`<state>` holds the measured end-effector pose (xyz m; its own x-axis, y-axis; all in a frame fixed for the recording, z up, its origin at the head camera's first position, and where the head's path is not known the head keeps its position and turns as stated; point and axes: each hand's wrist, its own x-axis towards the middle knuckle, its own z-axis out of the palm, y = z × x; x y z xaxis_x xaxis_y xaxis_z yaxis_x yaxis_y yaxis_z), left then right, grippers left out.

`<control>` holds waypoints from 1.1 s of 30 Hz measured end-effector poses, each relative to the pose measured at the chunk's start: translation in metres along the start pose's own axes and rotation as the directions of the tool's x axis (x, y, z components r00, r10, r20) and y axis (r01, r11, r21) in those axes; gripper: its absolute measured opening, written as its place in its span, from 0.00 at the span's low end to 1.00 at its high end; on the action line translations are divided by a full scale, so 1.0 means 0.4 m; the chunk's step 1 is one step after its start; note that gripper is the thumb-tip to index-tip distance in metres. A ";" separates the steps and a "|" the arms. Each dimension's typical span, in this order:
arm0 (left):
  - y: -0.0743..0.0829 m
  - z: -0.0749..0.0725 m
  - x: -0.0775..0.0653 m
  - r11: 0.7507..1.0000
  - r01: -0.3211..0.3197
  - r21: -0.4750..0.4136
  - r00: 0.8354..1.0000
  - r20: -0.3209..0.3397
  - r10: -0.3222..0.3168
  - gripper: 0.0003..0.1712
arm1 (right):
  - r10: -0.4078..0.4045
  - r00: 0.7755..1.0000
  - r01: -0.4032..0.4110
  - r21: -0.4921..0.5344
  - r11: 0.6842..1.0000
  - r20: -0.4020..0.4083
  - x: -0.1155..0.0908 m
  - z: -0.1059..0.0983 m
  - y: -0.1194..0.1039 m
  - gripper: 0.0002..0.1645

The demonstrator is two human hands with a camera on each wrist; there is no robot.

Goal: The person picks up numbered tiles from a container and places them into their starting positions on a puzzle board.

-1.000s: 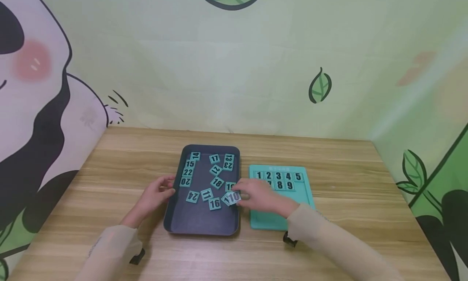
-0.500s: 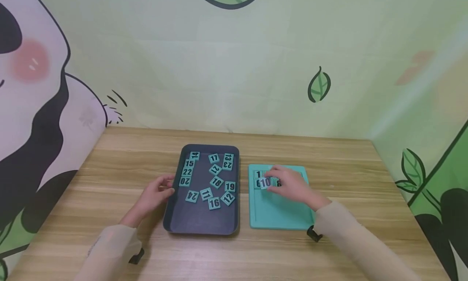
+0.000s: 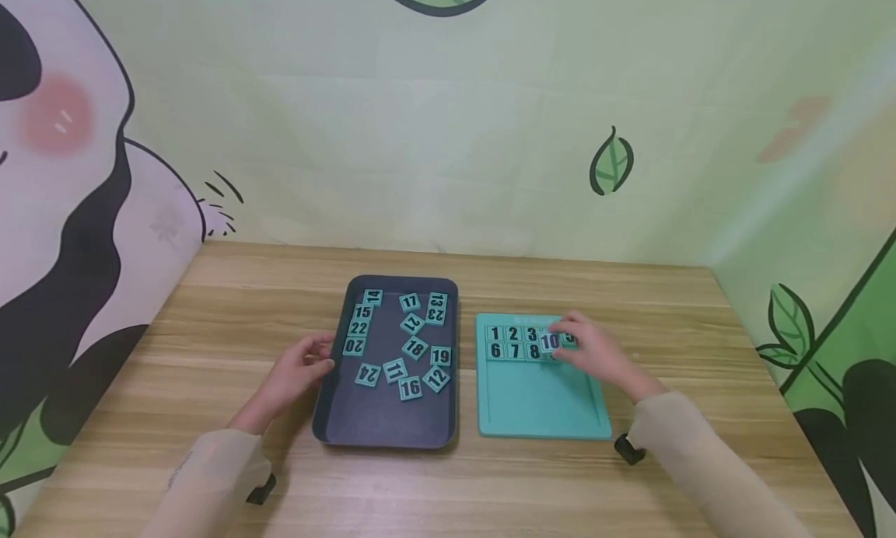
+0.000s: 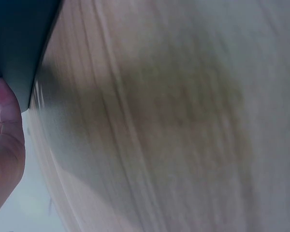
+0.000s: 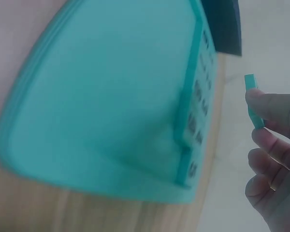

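Pale green wall point(image 3: 490, 118) with a painted panda point(image 3: 154, 184) at far left and a small outlined leaf point(image 3: 611, 165) toward the right, behind a wood-grain tabletop point(image 3: 385, 491). On the tabletop, side by side with a narrow gap, a dark rectangular tray point(image 3: 385, 429) at left and a turquoise number board point(image 3: 539, 410) at right. In the tray, fourteen loose tiles point(image 3: 411, 388), numbered 11 to 24, at mixed angles. Along the board's top, two rows of set tiles point(image 3: 495, 333): 1, 2, 3 above and 6, 7, 8 below readable, the right end partly hidden. Over that right end, the right hand point(image 3: 595, 355), with tile 10 point(image 3: 549, 342) pinched between thumb and fingers; in the right wrist view, edge-on and apparently clear of the board. At the tray's left side, the left hand point(image 3: 290, 379), fingers loosely bent, nothing in its grasp, thumb against the outer wall. Changed within the last second: tile 10 away from the tray's right edge and across to the board. Meaning, by judgement: carrying mostly done, placing not yet.
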<state>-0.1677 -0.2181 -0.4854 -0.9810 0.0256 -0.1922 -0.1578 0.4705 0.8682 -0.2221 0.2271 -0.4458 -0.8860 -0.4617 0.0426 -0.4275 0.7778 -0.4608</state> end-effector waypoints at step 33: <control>-0.003 0.003 0.002 1.000 -0.011 -0.004 1.000 -0.008 0.011 0.25 | 0.158 0.987 -0.159 -0.115 0.981 -0.021 -0.037 0.047 0.108 0.23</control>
<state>-0.1682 -0.2178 -0.4871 -0.9836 0.0236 -0.1786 -0.1471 0.4671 0.8719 -0.2239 0.2597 -0.4828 -0.9460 -0.3240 -0.0124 -0.2985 0.8852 -0.3569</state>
